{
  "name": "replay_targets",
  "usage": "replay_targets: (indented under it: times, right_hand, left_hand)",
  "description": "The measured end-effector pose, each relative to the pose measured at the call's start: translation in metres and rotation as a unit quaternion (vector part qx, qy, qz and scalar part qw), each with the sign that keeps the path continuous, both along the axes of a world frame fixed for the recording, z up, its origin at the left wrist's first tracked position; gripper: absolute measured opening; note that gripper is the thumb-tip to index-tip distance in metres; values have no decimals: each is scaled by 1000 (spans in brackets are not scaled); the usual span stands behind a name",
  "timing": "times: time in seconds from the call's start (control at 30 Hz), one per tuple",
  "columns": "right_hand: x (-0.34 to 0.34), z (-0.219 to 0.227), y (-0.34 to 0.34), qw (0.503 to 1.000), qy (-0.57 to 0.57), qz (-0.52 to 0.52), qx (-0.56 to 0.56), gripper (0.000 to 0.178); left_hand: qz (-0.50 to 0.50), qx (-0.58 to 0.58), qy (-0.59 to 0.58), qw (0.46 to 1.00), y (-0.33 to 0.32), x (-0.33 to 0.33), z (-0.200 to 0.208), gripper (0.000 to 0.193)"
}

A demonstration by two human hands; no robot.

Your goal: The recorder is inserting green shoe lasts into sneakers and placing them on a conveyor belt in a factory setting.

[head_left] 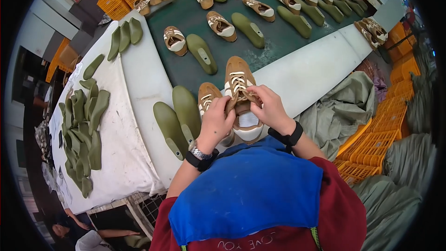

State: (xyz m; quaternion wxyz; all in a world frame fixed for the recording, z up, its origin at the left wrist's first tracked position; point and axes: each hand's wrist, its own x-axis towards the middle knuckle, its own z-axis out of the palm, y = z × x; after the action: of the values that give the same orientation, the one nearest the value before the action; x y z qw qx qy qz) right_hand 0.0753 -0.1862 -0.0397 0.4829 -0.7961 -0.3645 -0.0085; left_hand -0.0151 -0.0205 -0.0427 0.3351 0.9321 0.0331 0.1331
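A brown sneaker (238,65) with cream laces and a white heel lies in front of me, toe pointing away. My left hand (217,122) is closed on the left edge of its opening, by the lace ends. On the opposite edge, my right hand (273,108) pinches the collar between thumb and fingers. Between the hands a white insole (248,120) shows inside the shoe. A second brown sneaker (207,94) sits close on the left, partly hidden behind my left hand. Left of that, two green shoe lasts (168,123) lie side by side on the white ledge.
Beyond the ledge, a green conveyor belt (272,60) carries rows of sneakers and lasts. A pile of green lasts (83,132) covers part of the white cloth (123,144) at left. Orange crates (371,139) and grey-green sheeting (341,107) stand at right. Another person (88,239) is at lower left.
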Motion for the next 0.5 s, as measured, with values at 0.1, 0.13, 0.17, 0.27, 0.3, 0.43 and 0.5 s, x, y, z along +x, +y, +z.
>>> replay_targets:
  times: [0.1,0.13,0.17,0.27,0.3,0.43,0.5]
  right_hand:
    - [13,-11,-5,994,-85,-5,-68,34]
    - [20,-17,-11,993,-91,-15,-79,32]
    - [27,-26,-20,993,-81,-20,-89,33]
    - [39,-67,-54,974,11,10,-226,38]
    - [36,-69,-60,965,25,28,-261,41]
    - [21,-40,-43,977,-44,72,-194,43]
    - [18,-18,-21,972,-65,115,-196,38]
  left_hand:
    - [14,-88,33,995,15,-17,7,39]
    - [50,-25,-11,998,24,-23,3,36]
    - [89,39,-53,994,36,-31,-4,34]
    - [205,69,-14,976,77,-76,-13,35]
    - [242,64,-2,968,89,-94,-16,35]
    - [333,84,97,934,111,-174,-45,36]
    - [340,74,149,926,102,-191,-62,38]
